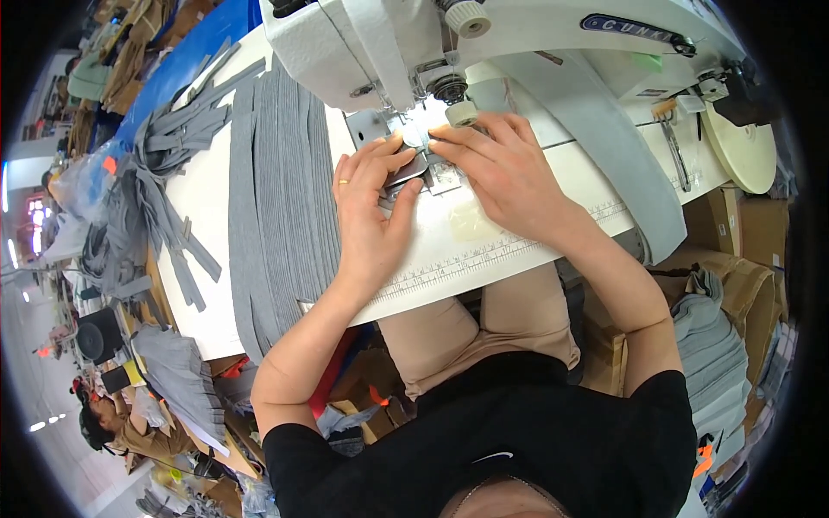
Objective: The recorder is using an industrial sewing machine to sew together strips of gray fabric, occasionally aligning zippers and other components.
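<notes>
Both hands meet under the head of a white sewing machine (380, 52), close to its brightly lit needle area. My left hand (371, 203) lies left of the needle, fingers bent and fingertips pressed down, the thumb lower and apart. Between its thumb and forefinger shows a small dark grey flat piece (408, 170); whether it is cloth or machine plate I cannot tell. My right hand (509, 177) comes in from the right, its thumb and fingers drawn together beside the needle. Glare hides what the fingertips of both hands press on.
A tall bundle of grey fabric strips (281, 173) lies left of my hands, loose strips (164, 207) beyond. A pale grey fabric panel (617, 155) hangs off the right edge. Thread snips (675, 155) lie farther right. Printed measuring tape (466, 266) lines the front edge. Another person (155, 427) sits far left.
</notes>
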Available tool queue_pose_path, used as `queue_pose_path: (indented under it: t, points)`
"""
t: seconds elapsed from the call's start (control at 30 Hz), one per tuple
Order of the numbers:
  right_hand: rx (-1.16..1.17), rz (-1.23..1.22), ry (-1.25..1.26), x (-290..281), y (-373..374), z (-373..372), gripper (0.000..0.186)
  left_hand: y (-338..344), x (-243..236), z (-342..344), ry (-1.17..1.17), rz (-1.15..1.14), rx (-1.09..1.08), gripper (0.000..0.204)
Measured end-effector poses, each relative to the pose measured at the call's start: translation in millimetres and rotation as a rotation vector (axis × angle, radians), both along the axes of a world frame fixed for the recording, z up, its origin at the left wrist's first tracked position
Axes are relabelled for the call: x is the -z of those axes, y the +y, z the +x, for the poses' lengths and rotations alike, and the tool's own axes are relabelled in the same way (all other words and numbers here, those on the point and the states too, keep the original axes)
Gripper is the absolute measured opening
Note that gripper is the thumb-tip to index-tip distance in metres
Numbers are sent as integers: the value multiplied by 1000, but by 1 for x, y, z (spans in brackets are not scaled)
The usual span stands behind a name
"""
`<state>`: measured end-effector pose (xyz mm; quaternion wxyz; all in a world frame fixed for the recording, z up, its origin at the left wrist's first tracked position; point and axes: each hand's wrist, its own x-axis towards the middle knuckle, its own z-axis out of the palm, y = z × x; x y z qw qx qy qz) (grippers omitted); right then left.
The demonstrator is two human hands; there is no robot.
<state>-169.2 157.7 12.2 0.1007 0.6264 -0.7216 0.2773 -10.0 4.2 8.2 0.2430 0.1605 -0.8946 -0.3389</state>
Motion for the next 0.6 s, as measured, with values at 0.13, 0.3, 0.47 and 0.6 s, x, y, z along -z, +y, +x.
queue_pose_path:
  t: [0.13,0.3,0.47,0.6]
  points:
    - [13,2,15,2,-1,1,37,1,2,0,-8,109,-11,32]
    - [4,24,-1,2,1,0,42,3,3,-3,-7,11,-10,35]
    - [43,-13,32,-1,4,2,43,4,-1,-5,-36,-141,-28,33]
    - [63,-24,41,-5,7,4,37,4,2,-4,-27,-36,-28,34]
